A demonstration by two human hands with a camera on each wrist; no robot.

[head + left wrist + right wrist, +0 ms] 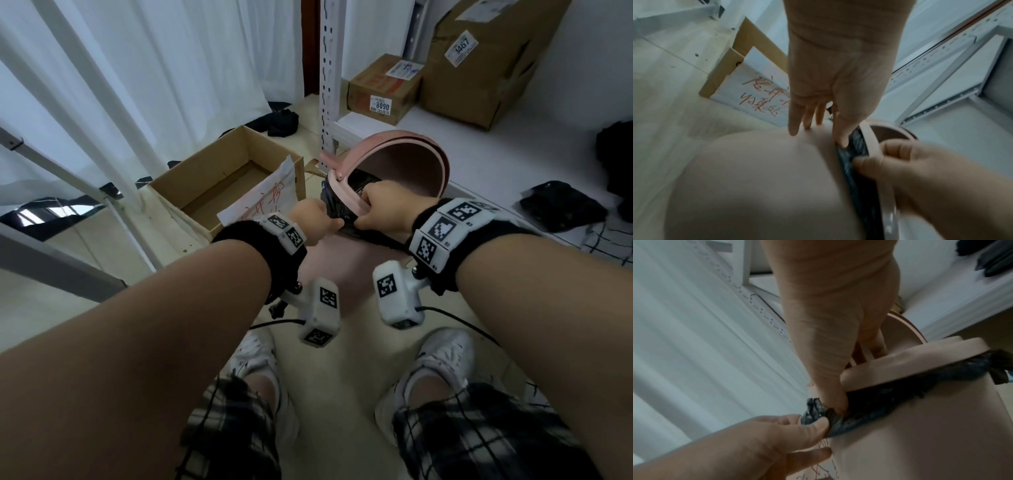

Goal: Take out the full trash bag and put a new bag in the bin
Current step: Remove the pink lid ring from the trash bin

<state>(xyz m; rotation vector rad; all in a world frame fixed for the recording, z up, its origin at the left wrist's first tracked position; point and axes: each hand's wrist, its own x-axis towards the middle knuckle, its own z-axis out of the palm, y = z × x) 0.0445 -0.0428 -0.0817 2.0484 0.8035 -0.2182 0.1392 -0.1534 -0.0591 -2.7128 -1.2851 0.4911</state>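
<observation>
right hand (830, 340): fingers over the pink ring (900, 368) on the bin (920, 443), thumb pressed into black bag (890, 404) below it | left hand (760, 443): thumb seemingly pinching bunched bag edge (blurred) | backdrop: white curtain (694, 345)

Bare forearms, black wristbands (246, 236) with white tag-marked camera modules (320, 310), seemingly plaid shorts (479, 431), white sneakers (442, 353).

Pale tiled floor (335, 373), white curtains (144, 68) left, perforated metal shelf upright (329, 68), open cardboard box (219, 178), taped cartons (383, 90) behind.
</observation>
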